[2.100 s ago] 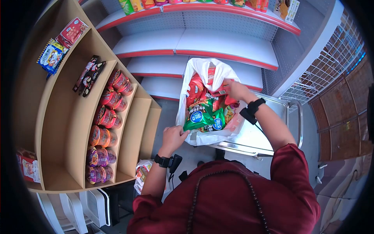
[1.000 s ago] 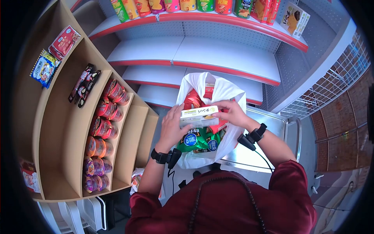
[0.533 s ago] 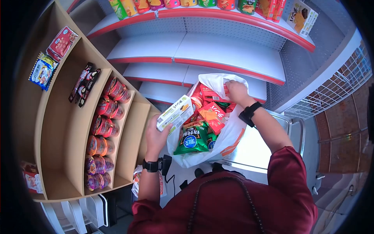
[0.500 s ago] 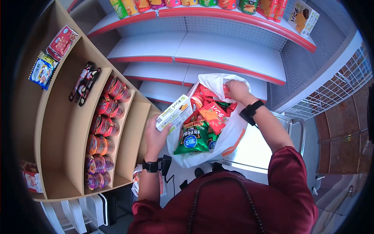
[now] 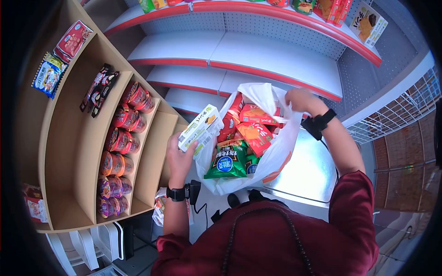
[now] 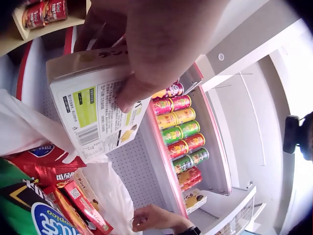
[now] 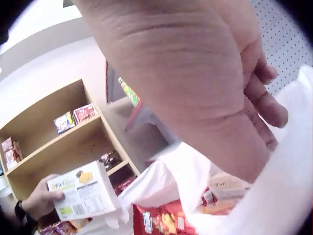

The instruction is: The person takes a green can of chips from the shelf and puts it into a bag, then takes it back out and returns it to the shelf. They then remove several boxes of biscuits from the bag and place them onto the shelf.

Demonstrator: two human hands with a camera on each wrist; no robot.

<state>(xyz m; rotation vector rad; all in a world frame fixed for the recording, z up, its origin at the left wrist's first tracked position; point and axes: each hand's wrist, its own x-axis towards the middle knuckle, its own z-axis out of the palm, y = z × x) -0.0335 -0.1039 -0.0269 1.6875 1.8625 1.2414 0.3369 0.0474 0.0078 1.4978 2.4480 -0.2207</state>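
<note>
My left hand [image 5: 178,156] grips a white biscuit box [image 5: 200,126] by one end, thumb across its printed face, held up beside the bag's left side. The box's barcode panel shows in the left wrist view. My right hand [image 5: 301,100] holds the upper right rim of a white plastic bag [image 5: 294,131]; its fingers curl at the plastic in the right wrist view. Inside the bag lie red biscuit boxes [image 5: 255,137], a green snack bag [image 5: 229,160] and red snack bags [image 5: 229,128]. Lower contents are hidden.
A metal cart [image 5: 306,168] stands under the bag's right side. Ahead are white shelves with red edges [image 5: 276,78], with snacks along an upper one. At left, a wooden shelf unit [image 5: 69,161] bears cup noodles [image 5: 115,163]. A wire grid [image 5: 400,106] borders the right.
Both hands were on the white biscuit box a second ago; the left now holds it alone, moved left. The right hand has gone to the bag's rim and drawn it outward to the right.
</note>
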